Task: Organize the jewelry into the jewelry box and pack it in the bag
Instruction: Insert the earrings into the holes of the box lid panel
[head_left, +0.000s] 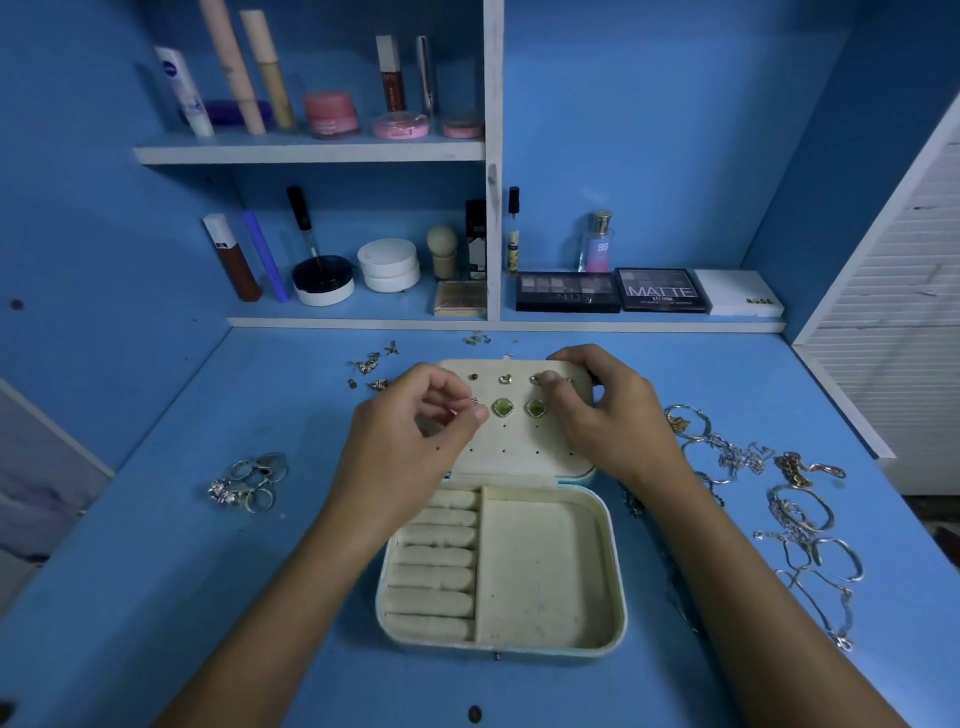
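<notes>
An open cream jewelry box (545, 571) lies on the blue desk, its lid panel (519, 441) tilted back and dotted with earring holes. Two green square earrings (503, 408) sit in the panel, with small studs (505, 380) above them. My left hand (410, 436) pinches a tiny stud earring (474, 400) at the panel's left side. My right hand (602, 410) grips the lid's upper right corner, with the thumb lying across the panel's top row. The box's ring rolls (434, 566) and its right compartment hold nothing.
A pile of silver rings (252, 483) lies at the left. Loose earrings (371, 366) lie behind the box. Bracelets and chains (779, 499) spread over the right of the desk. Shelves with cosmetics (384, 265) and palettes (660, 291) stand behind.
</notes>
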